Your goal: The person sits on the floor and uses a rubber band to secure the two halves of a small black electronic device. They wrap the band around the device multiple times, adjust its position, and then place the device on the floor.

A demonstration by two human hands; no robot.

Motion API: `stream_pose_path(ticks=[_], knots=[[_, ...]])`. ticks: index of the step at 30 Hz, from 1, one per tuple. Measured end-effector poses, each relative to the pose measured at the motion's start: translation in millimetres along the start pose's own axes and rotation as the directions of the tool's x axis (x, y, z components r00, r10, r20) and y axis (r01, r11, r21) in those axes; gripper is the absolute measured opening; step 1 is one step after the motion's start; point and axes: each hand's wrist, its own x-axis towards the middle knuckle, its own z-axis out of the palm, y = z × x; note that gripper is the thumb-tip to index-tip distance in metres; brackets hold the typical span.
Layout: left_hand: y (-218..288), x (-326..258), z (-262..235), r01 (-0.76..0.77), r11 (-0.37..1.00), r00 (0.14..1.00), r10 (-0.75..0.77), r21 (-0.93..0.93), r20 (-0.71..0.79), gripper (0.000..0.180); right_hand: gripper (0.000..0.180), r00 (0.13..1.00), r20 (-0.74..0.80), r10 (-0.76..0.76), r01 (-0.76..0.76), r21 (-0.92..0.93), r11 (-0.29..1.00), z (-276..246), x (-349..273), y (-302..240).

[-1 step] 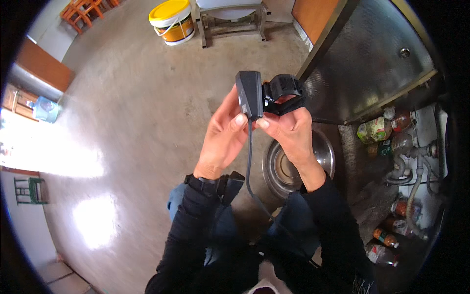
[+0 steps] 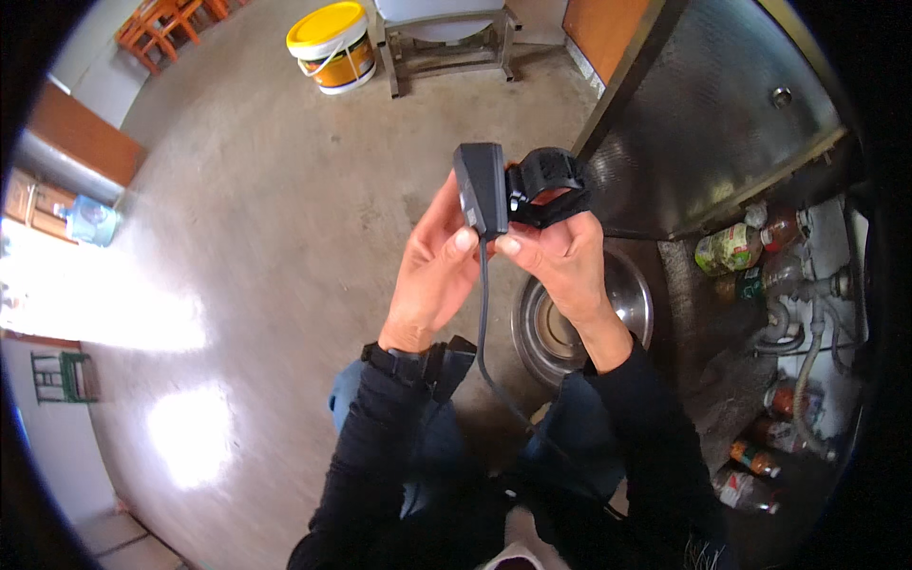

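Between both hands I hold up a black box-shaped device (image 2: 482,188) with a black cable (image 2: 484,323) running down from its lower end towards my lap. A black strap loop (image 2: 548,180) is joined to the device's right side. My left hand (image 2: 432,261) grips the device from the left, thumb at its lower edge. My right hand (image 2: 568,258) is closed below the strap, with its thumb tip close to the device's lower right corner. The fingers behind the device and strap are partly hidden. A dark band with a black piece is on my left wrist.
A steel basin (image 2: 541,328) stands on the floor below my right hand. To the right, an open metal-faced door (image 2: 722,123) stands beside several bottles (image 2: 730,250) and grey drain pipes (image 2: 812,351). A yellow-lidded bucket (image 2: 330,52) and a metal-framed stand (image 2: 446,59) are ahead.
The device and both hands sit almost where they were. The whole view has shifted very slightly.
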Motion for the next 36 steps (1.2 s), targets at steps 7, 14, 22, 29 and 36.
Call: stream_pose_path(ticks=[7, 14, 22, 29, 36], knots=[[9.0, -2.7, -3.1, -0.001, 0.989, 0.999, -0.007, 0.146, 0.052, 0.088, 0.052, 0.998, 0.043, -0.048, 0.047, 0.013, 0.999, 1.1, -5.6, -2.5], [2.3, -0.7, -4.3, -0.068, 0.982, 0.997, 0.073, 0.176, -0.022, 0.09, 0.053, 0.997, 0.032, -0.069, 0.07, -0.027, 0.997, -1.7, -4.6, -0.1], [1.2, -4.4, -8.6, -0.074, 0.977, 0.99, 0.096, 0.199, -0.104, 0.093, 0.08, 0.997, 0.042, -0.061, 0.054, 0.165, 0.985, -13.7, 5.6, 1.8], [-5.3, 3.9, -4.5, -0.132, 0.911, 0.983, 0.169, 0.39, -0.064, 0.088, 0.057, 0.987, -0.067, 0.145, -0.118, 0.303, 0.945, -13.2, 1.6, 15.9], [-5.6, 5.8, -24.2, -0.123, 0.963, 0.992, 0.127, 0.241, 0.0, 0.086, 0.047, 0.972, 0.052, 0.229, -0.234, 0.261, 0.936, -50.4, 10.8, 26.6]])
